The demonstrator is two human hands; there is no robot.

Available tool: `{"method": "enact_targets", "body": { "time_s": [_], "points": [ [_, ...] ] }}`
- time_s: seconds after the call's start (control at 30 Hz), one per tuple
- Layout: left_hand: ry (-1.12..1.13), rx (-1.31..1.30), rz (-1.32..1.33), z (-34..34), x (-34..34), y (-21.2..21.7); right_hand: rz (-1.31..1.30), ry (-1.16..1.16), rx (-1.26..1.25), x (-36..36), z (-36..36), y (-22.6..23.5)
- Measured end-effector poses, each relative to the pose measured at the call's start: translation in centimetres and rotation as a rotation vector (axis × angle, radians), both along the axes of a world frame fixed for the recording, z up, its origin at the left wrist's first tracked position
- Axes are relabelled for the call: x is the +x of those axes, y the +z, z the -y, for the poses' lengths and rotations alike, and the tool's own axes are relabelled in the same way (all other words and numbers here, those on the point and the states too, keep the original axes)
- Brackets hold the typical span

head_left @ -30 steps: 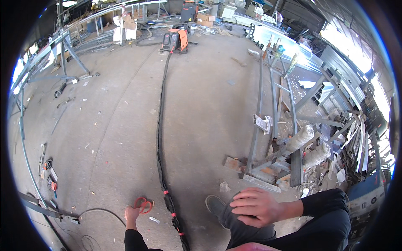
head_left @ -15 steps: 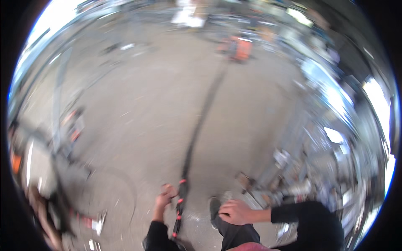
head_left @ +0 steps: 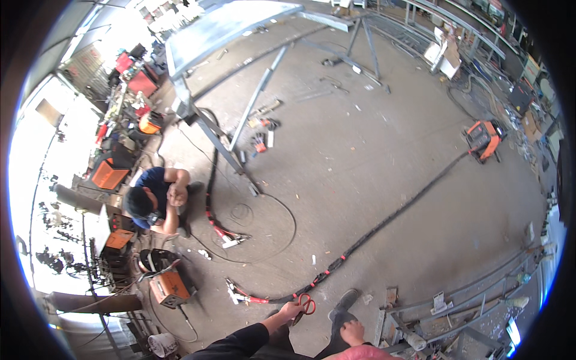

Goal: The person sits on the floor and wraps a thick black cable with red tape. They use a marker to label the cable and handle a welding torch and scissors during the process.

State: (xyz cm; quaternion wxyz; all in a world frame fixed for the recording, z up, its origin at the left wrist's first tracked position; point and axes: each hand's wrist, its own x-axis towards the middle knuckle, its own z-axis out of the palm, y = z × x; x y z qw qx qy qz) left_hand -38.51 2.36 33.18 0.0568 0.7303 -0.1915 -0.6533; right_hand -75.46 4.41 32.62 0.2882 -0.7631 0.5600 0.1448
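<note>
My left hand (head_left: 290,311) is closed on a pair of scissors (head_left: 307,303) with red loop handles; part of the blades is hidden. Just beyond it runs a long black cable bundle (head_left: 372,234) bound with red bands, ending at the left in bare red leads and pale metal connectors (head_left: 236,294). The bundle stretches across the floor to an orange and black machine (head_left: 483,140) at the right. My right hand (head_left: 352,333) rests on my knee, fingers laid over the dark trouser leg and holding nothing.
At the left a co-worker (head_left: 150,195) crouches beside orange machines (head_left: 169,288). Another cable end (head_left: 225,237) lies near them. A metal frame table (head_left: 234,30) stands at the far left. Metal racks (head_left: 468,306) lie at the near right, and a white bucket (head_left: 162,345) at the near left.
My view has swung left, bringing the co-worker and the frame table further in. The scissors now show clearly in my left hand; the earlier frame is blurred. My right hand stays on my knee.
</note>
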Motion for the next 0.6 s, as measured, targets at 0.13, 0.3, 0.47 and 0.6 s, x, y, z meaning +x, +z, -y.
{"method": "enact_targets", "body": {
  "time_s": [0.13, 0.3, 0.47, 0.6],
  "points": [
    [-0.222, -0.053, 0.193, 0.5, 3.0, 11.9, 0.144, 0.156, 0.385, -0.9, -2.2, 5.6],
    [-0.223, -0.016, 0.298, 2.1, 3.1, 17.6, 0.399, 0.002, 0.603, -5.2, 1.5, 8.7],
    [-0.202, -0.042, 0.383, 5.0, 1.0, 13.3, 0.545, -0.517, 0.730, -12.7, 5.3, 9.6],
    [0.057, 0.035, 0.277, 8.9, 2.0, 9.9, 0.418, -0.888, 0.791, -16.8, 6.1, 11.2]
  ]
}}
